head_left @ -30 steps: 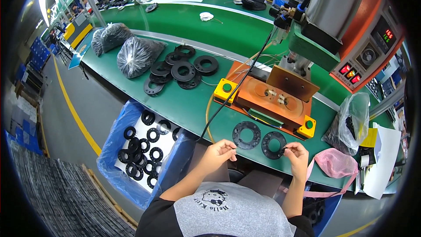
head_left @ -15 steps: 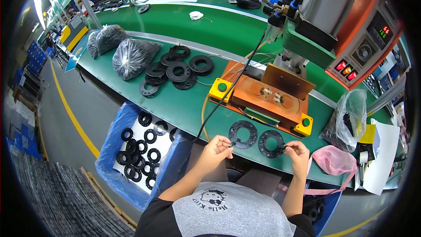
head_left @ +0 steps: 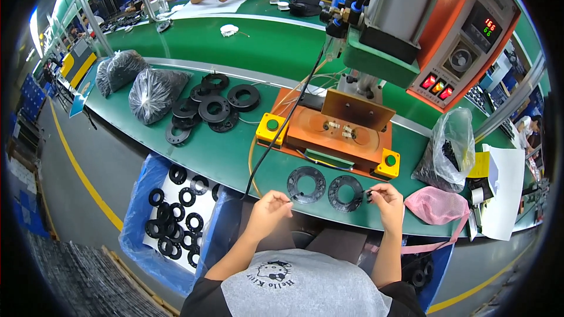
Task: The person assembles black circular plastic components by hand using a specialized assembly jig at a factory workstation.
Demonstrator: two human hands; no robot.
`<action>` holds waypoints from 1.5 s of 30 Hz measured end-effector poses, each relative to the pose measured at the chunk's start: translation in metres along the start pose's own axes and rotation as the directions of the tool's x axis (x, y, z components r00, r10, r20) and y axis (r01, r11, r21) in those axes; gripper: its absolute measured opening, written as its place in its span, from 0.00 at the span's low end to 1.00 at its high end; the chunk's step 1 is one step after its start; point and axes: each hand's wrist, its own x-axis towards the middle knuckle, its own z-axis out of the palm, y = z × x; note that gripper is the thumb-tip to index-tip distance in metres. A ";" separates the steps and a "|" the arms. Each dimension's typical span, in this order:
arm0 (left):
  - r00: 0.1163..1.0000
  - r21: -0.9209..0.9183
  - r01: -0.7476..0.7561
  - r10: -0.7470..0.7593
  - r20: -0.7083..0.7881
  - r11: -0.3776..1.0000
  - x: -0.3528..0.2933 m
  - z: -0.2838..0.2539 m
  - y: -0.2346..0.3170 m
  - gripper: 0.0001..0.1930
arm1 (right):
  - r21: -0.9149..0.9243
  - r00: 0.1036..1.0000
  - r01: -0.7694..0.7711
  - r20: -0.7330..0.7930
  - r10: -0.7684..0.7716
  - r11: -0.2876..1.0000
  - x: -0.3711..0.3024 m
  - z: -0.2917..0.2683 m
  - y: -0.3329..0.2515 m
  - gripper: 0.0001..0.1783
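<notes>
Two flat black rings lie side by side on the green table in front of me, a left ring [head_left: 315,182] and a right ring [head_left: 335,198]. My left hand [head_left: 271,210] hovers at the table edge just below the left ring, its thumb and fingertips pinched together. Whether a small part sits in that pinch, I cannot make out. Beside the right ring, my right hand [head_left: 387,201] pinches a small black part [head_left: 369,196] between thumb and fingers, close to the ring's right rim.
Behind the rings stands an orange heat press [head_left: 338,136] with yellow button boxes. A pile of black rings [head_left: 214,109] and grey bags [head_left: 154,95] lie left. At right are a clear bag of black parts [head_left: 449,155] and a pink mesh pouch [head_left: 436,204]. A blue-lined bin [head_left: 136,223] stands lower left.
The view has shifted, so the table things sit further left. My left hand has drawn back slightly from the left ring. My right hand stays by the right ring, still pinching the small black part.
</notes>
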 end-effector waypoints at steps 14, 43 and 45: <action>0.997 0.078 -0.078 0.078 -0.009 0.994 -0.003 -0.015 0.008 0.05 | -0.604 0.951 0.274 0.285 -0.117 0.749 0.059 0.014 -0.007 0.06; 0.945 0.586 -0.300 0.149 0.292 0.753 0.062 0.023 0.021 0.04 | -0.615 0.724 0.672 0.661 -0.194 0.413 0.085 0.032 0.033 0.05; 0.951 0.567 -0.271 0.125 0.282 0.778 0.076 0.032 0.018 0.05 | -0.639 0.723 0.679 0.668 -0.175 0.362 0.084 0.034 0.029 0.05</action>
